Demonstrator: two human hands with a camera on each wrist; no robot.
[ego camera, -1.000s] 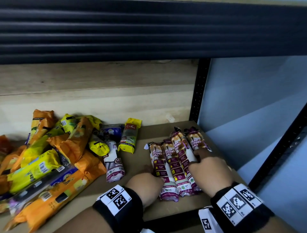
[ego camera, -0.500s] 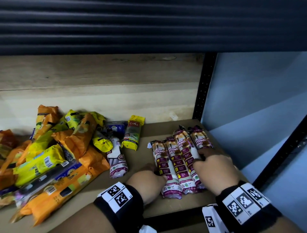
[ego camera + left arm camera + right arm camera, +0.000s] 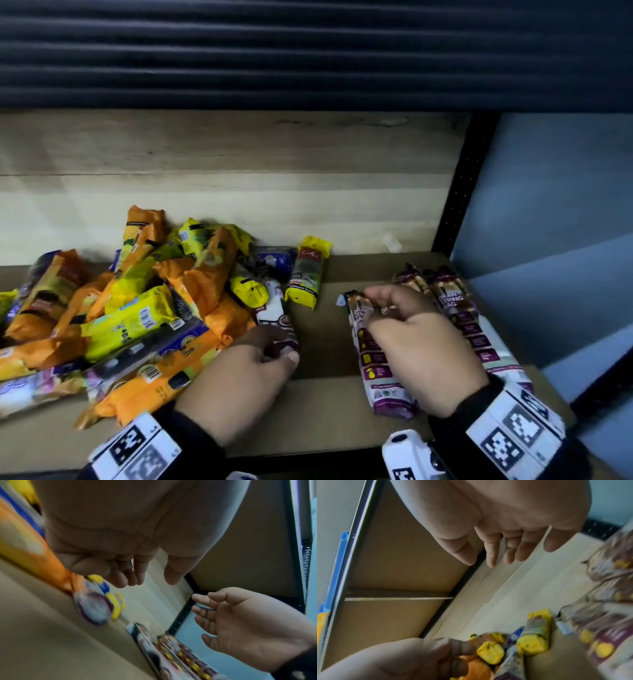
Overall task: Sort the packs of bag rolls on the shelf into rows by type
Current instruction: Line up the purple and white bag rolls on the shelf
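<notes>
Packs of bag rolls lie on the shelf [image 3: 318,404]: left hand [image 3: 239,380] reaches to the white-and-purple pack [image 3: 277,318], grip unclear; right hand [image 3: 418,346], fingers relaxed, hovers over the purple drawstring row [image 3: 380,377]. Orange and yellow packs [image 3: 137,308] are heaped further left.

Four glossy maroon-and-white drawstring-bag packs [image 3: 376,359] lay flat side by side at my two o'clock. One more maroon-and-white pack [image 3: 279,325] lay alone at twelve, against the jumbled orange and yellow packs [image 3: 144,308] at ten.
</notes>
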